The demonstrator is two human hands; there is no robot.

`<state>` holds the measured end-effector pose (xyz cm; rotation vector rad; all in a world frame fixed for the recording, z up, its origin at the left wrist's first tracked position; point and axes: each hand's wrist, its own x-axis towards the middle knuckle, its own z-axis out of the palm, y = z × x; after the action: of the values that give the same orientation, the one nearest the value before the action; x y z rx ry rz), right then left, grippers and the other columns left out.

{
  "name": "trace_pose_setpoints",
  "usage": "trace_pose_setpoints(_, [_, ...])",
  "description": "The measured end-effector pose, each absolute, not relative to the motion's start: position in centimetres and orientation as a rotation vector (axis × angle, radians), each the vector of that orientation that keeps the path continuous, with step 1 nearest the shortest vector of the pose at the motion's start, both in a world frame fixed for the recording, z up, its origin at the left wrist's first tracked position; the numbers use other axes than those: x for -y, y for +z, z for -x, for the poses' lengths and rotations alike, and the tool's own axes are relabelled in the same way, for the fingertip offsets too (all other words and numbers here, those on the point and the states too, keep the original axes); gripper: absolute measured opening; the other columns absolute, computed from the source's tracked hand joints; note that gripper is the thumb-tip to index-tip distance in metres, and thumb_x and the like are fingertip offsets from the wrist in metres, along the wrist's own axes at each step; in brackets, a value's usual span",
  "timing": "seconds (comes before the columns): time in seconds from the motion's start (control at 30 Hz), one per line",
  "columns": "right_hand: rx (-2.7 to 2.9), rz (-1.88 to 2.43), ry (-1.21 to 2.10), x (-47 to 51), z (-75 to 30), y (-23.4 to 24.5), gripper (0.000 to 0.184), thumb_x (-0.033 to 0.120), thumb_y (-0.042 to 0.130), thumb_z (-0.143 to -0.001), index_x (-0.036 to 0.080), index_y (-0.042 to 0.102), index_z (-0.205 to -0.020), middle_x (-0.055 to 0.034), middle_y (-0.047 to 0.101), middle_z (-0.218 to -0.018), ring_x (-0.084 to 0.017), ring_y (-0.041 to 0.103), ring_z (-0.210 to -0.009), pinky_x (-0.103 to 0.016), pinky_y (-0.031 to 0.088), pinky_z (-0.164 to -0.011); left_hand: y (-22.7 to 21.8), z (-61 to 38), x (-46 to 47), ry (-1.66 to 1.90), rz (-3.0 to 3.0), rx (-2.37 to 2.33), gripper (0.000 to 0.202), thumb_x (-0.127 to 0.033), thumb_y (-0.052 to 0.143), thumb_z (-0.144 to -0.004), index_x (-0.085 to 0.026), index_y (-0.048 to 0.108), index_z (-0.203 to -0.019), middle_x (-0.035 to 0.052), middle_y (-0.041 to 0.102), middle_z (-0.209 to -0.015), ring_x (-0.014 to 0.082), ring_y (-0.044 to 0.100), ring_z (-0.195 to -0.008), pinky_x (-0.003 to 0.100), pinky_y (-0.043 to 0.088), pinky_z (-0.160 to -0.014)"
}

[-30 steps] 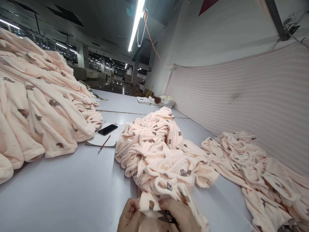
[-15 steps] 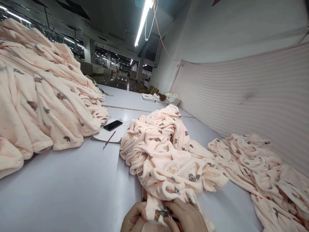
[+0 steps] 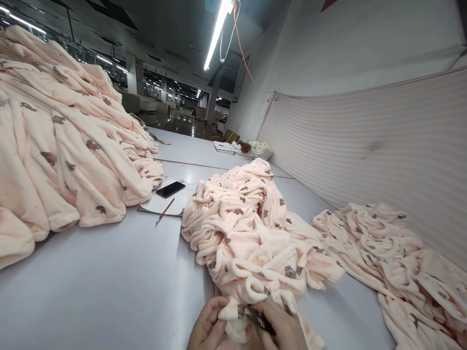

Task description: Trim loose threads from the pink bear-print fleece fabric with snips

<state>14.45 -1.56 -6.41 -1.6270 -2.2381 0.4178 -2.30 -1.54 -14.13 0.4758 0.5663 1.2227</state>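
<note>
At the bottom edge my left hand [image 3: 208, 328] pinches a fold of peach fleece fabric [image 3: 233, 313] printed with small brown figures. My right hand [image 3: 282, 326] is closed round a small dark metal tool, likely thread snips [image 3: 255, 318], with its tip against that fold. The fold belongs to a rumpled heap of the same fleece pieces [image 3: 248, 228] lying just beyond my hands on the grey table [image 3: 109, 282].
A tall stack of the same fleece [image 3: 62, 141] fills the left. Another loose pile [image 3: 394, 257] lies right, along a striped cloth-covered wall [image 3: 383, 146]. A black phone [image 3: 170, 189], a red pencil [image 3: 165, 210] and a pad [image 3: 160, 204] lie mid-table. Stacked papers [image 3: 248, 149] sit far back.
The view has shifted slightly. My hands stay at the fleece fold; the fold has been drawn a little toward me and the snips have moved onto its edge.
</note>
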Motion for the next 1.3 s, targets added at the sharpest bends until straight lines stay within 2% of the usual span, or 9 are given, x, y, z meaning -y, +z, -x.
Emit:
trace_pose_setpoints(0.17, [1.939, 1.616, 0.480, -1.7, -13.9, -5.5, 0.016, 0.016, 0.050, -0.081, 0.024, 0.063, -0.081, 0.0020, 0.069, -0.081, -0.017, 0.062, -0.077, -0.024, 0.041, -0.068, -13.0, 1.9, 0.4, 1.001, -0.429, -0.534, 0.024, -0.037, 0.076, -0.068, -0.016, 0.065, -0.070, -0.0027, 0.060, -0.058, 0.0097, 0.054, -0.055, 0.021, 0.040, -0.059])
trace_pose_setpoints(0.33, [1.917, 1.589, 0.484, -1.9, -13.5, -5.0, 0.010, 0.018, 0.052, -0.083, 0.023, 0.057, -0.090, 0.0019, 0.067, -0.079, -0.016, 0.062, -0.074, -0.024, 0.043, -0.067, -12.2, 2.0, -0.8, 0.935, -0.306, -0.508, 0.020, -0.034, 0.077, -0.069, -0.017, 0.066, -0.071, -0.0034, 0.060, -0.055, 0.0087, 0.054, -0.051, 0.021, 0.039, -0.053])
trace_pose_setpoints(0.43, [1.960, 1.538, 0.477, -0.7, -14.6, -5.2, 0.004, 0.023, 0.057, -0.082, 0.022, 0.059, -0.084, 0.0010, 0.066, -0.077, -0.016, 0.062, -0.070, -0.022, 0.047, -0.065, -12.0, 2.0, -1.0, 0.955, -0.277, -0.454, 0.013, -0.030, 0.072, -0.074, -0.017, 0.069, -0.075, -0.0006, 0.065, -0.059, 0.0105, 0.058, -0.054, 0.022, 0.042, -0.057])
trace_pose_setpoints(0.6, [2.205, 1.418, 0.319, 1.0, -16.2, -5.9, 0.037, 0.026, 0.069, -0.074, 0.028, 0.063, -0.110, -0.0025, 0.069, -0.106, -0.020, 0.066, -0.093, -0.024, 0.051, -0.079, -10.7, 2.1, -0.7, 0.910, -0.266, -0.350, 0.020, -0.033, 0.064, -0.080, -0.017, 0.070, -0.091, 0.0063, 0.071, -0.079, 0.0204, 0.065, -0.080, 0.029, 0.046, -0.073])
trace_pose_setpoints(0.77, [2.135, 1.394, 0.301, 0.7, -15.2, -6.7, 0.048, 0.023, 0.071, -0.069, 0.029, 0.059, -0.116, -0.0016, 0.069, -0.107, -0.021, 0.066, -0.095, -0.024, 0.051, -0.082, -9.8, 2.0, -0.4, 0.867, -0.283, -0.318, 0.027, -0.039, 0.062, -0.080, -0.020, 0.067, -0.099, 0.0052, 0.069, -0.082, 0.0217, 0.063, -0.084, 0.032, 0.043, -0.077])
trace_pose_setpoints(0.9, [1.973, 1.339, 0.348, -0.3, -13.9, -6.5, 0.030, 0.017, 0.064, -0.075, 0.026, 0.061, -0.104, -0.0004, 0.070, -0.099, -0.017, 0.065, -0.091, -0.022, 0.048, -0.078, -10.8, 2.1, -1.3, 0.988, -0.574, -0.454, 0.024, -0.042, 0.068, -0.076, -0.018, 0.065, -0.075, 0.0006, 0.059, -0.068, 0.0149, 0.055, -0.069, 0.026, 0.040, -0.068])
trace_pose_setpoints(1.03, [1.932, 1.308, 0.471, -0.9, -13.2, -6.0, 0.007, 0.018, 0.059, -0.081, 0.023, 0.063, -0.080, 0.0017, 0.066, -0.078, -0.015, 0.061, -0.074, -0.020, 0.044, -0.067, -11.2, 2.8, -2.3, 1.124, -0.873, -0.687, 0.033, -0.044, 0.072, -0.070, -0.016, 0.061, -0.059, -0.0003, 0.054, -0.075, 0.0140, 0.048, -0.077, 0.023, 0.037, -0.068])
trace_pose_setpoints(1.17, [1.731, 1.293, 0.549, -0.1, -13.3, -6.3, 0.026, 0.041, 0.048, -0.090, 0.021, 0.058, -0.077, 0.0006, 0.058, -0.070, -0.015, 0.055, -0.065, -0.023, 0.043, -0.060, -10.4, 3.4, -2.4, 1.038, -0.696, -0.670, 0.033, -0.050, 0.067, -0.073, -0.018, 0.060, -0.069, -0.0028, 0.052, -0.065, 0.0128, 0.048, -0.065, 0.025, 0.038, -0.063])
trace_pose_setpoints(1.3, [1.604, 1.307, 0.732, 1.2, -13.4, -7.3, 0.034, 0.050, 0.044, -0.090, 0.021, 0.058, -0.078, -0.0009, 0.061, -0.068, -0.017, 0.060, -0.065, -0.025, 0.048, -0.062, -9.9, 3.6, -2.4, 1.017, -0.491, -0.570, 0.023, -0.040, 0.071, -0.073, -0.018, 0.063, -0.074, -0.0007, 0.060, -0.068, 0.0136, 0.054, -0.067, 0.025, 0.042, -0.066])
